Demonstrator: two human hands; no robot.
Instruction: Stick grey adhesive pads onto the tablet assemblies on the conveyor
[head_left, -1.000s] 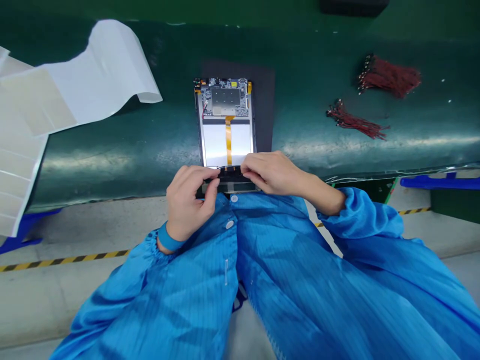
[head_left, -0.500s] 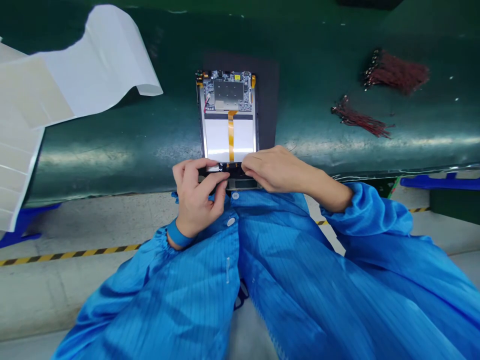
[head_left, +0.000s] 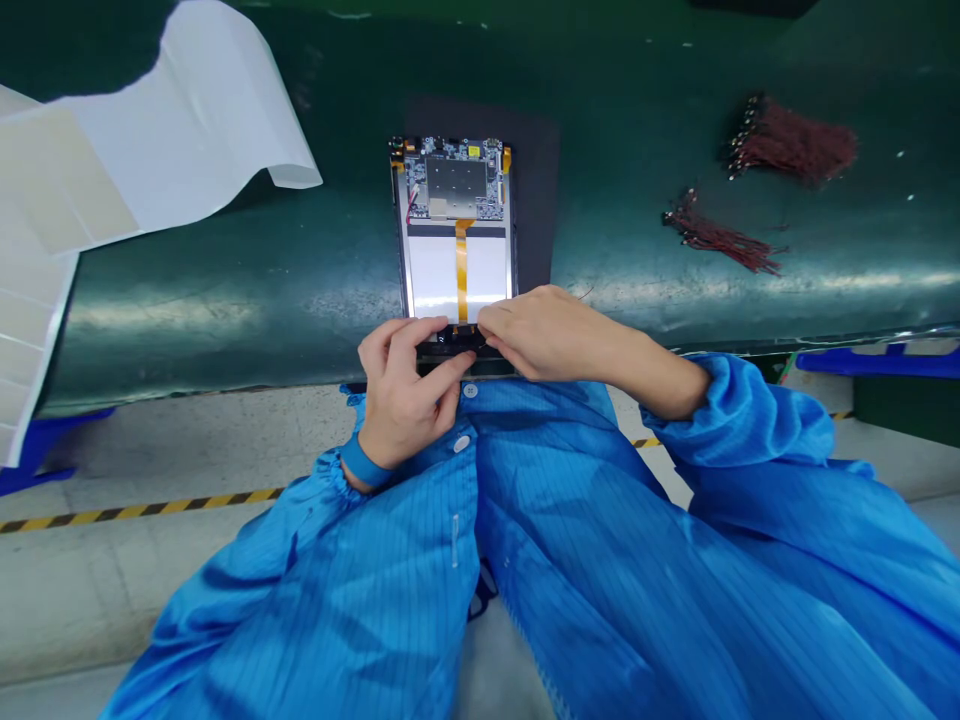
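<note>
Head cam, facing fwd & down, close range

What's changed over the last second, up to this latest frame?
The left hand has moved rightward, closer to the right hand, its fingers now across the black strip at the lower edge of the open tablet. Neither hand has let go. The tablet, dark mat, red wire bundles and white sheet stayed put, shifting only in view with the head.
</note>
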